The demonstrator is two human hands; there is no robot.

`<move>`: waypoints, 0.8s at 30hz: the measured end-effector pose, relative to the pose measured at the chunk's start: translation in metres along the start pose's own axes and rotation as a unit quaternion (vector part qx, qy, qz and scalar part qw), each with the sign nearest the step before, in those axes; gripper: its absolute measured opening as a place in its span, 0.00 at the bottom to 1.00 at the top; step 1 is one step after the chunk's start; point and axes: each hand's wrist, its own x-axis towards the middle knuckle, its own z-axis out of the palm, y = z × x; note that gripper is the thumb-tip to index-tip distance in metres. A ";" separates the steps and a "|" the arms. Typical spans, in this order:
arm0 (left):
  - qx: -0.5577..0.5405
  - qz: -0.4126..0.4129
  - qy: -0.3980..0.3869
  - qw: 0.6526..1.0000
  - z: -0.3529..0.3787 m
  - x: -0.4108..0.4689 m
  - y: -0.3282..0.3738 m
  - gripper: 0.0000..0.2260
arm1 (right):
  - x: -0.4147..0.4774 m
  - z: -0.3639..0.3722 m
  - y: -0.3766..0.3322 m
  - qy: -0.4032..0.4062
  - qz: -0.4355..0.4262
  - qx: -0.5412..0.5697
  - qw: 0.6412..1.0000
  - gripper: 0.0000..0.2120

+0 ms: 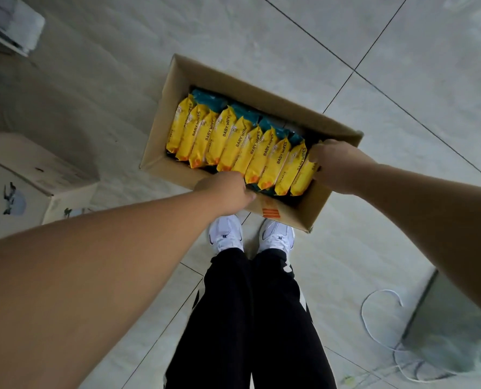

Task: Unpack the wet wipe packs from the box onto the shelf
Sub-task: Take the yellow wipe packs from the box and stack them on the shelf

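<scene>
1. Your left grip [225, 189] is clenched over the near long wall of the box [160, 130], at about 7 o'clock on its rim.
2. Your right grip [336, 164] curls over the end wall at 3 o'clock, its fingertips against the last yellow pack. Whether it pinches that pack too cannot be told.
3. The wet wipe packs [233, 141] all sit in the box: a full yellow row standing on edge, with teal packs [214, 101] behind toward 12 o'clock.
4. With the row this full, unpacking looks barely begun. Every pack is still to go, and no shelf is clearly in view.
5. The box lies on the tiled floor [289, 37], at 12 o'clock from your shoes [226, 234].
6. Another carton [37, 169] stands at 9 o'clock. A loose white cable [374, 327] at 4 o'clock could catch your foot.
</scene>
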 end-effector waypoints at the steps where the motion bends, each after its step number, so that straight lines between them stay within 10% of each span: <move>1: 0.006 0.010 0.004 1.000 0.003 0.008 0.003 0.19 | 0.007 0.002 0.002 0.007 0.000 -0.009 1.000 0.18; 24: 0.076 0.049 0.152 0.984 0.074 0.072 0.069 0.10 | 0.106 0.046 0.027 0.027 -0.030 -0.099 0.994 0.10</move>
